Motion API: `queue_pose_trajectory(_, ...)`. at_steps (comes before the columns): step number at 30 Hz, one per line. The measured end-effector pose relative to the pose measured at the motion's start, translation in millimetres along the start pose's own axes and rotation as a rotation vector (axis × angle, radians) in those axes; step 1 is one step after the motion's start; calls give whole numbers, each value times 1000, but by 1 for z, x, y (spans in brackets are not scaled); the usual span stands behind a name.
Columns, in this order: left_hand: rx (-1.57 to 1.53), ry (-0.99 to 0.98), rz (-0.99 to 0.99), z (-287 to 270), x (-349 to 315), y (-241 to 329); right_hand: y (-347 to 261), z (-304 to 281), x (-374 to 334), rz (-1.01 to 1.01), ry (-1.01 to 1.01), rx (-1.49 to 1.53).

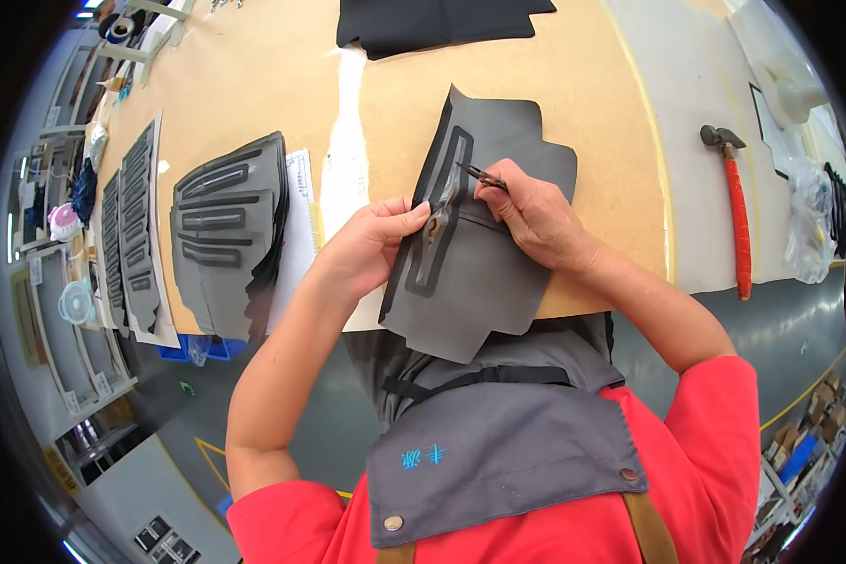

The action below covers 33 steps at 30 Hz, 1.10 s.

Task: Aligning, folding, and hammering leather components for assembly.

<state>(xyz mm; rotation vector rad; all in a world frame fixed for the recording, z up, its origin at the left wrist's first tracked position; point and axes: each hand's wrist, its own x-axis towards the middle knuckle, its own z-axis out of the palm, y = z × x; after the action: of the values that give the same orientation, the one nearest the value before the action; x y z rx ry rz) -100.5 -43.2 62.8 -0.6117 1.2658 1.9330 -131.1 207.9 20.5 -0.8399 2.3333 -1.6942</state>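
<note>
A dark grey sheet panel [522,141] with notched edges lies tilted at the table's front edge, overhanging toward my lap. A long black-bordered slot strip [430,268] runs along its left part, with shiny clear film in its middle. My left hand [376,240] pinches the panel's left edge, thumb on top beside the strip. My right hand [533,214] is closed round a small dark tool [484,177] with two slim pointed prongs, snips or tweezers. Its tips are over the upper part of the strip. The fingers partly hide its handles.
Left of me lie a stack of similar slotted grey panels [221,202] and more panels [141,226] on a board. A black sheet [442,23] lies at the far side. On the right are a red-handled hammer [738,216] and a clear plastic bag [808,216].
</note>
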Motion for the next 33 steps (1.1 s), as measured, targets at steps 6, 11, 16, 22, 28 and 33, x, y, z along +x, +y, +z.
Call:
queue_pose_trajectory(6, -207, -150, 42, -4, 4, -17, 1, -3, -2, 134, -57, 66)
queue_pose_trajectory(11, -55, 92, 98, 18, -6, -16, -15, -18, 0, 31, 38, -31)
queue_pose_trajectory(16, 8, 133, 154, 17, -8, -18, -27, -30, -7, -69, 77, -319)
queue_pose_trajectory(22, 25, 142, 188, 23, -7, -22, -39, -22, -6, -182, 46, -662)
queue_pose_trajectory(28, 15, 146, 208, 30, -8, -23, -45, -20, -7, -177, 38, -745)
queue_pose_trajectory(33, 60, 144, 230, 36, -9, -22, -51, -21, -5, -225, 20, -811)
